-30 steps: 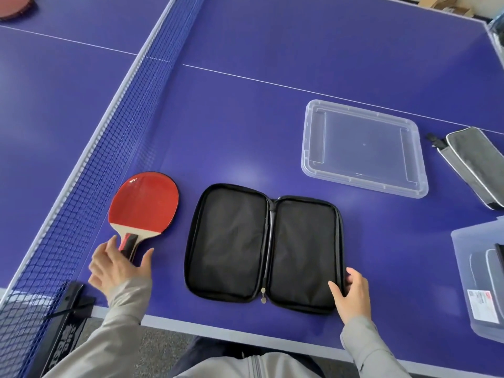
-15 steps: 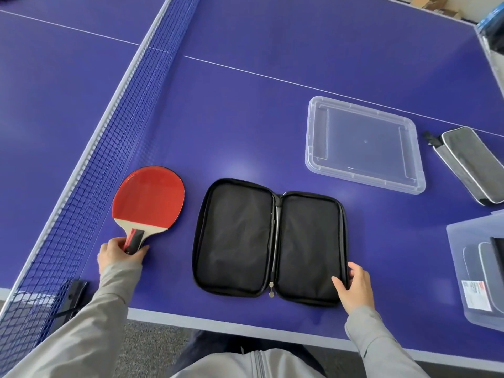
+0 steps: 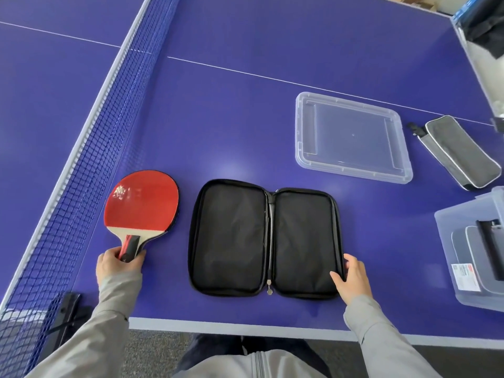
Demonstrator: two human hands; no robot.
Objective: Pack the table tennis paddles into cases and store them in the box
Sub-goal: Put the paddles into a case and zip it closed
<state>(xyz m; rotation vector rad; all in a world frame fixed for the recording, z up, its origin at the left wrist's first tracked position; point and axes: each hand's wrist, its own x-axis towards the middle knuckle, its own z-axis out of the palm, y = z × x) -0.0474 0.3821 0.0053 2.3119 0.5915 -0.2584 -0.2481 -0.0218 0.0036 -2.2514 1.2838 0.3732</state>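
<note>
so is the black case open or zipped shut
Open. The black case lies spread flat on the table, both empty inner halves facing up, with the right hand on its right edge.

We seem to be in a games or sports room: a blue table tennis bench (image 3: pixel 245 105) with white lines fills the frame, its net (image 3: pixel 90 170) crossing the left. Grey carpet (image 3: pixel 155 347) shows at bottom, cardboard boxes (image 3: pixel 414 1) at top right.
</note>
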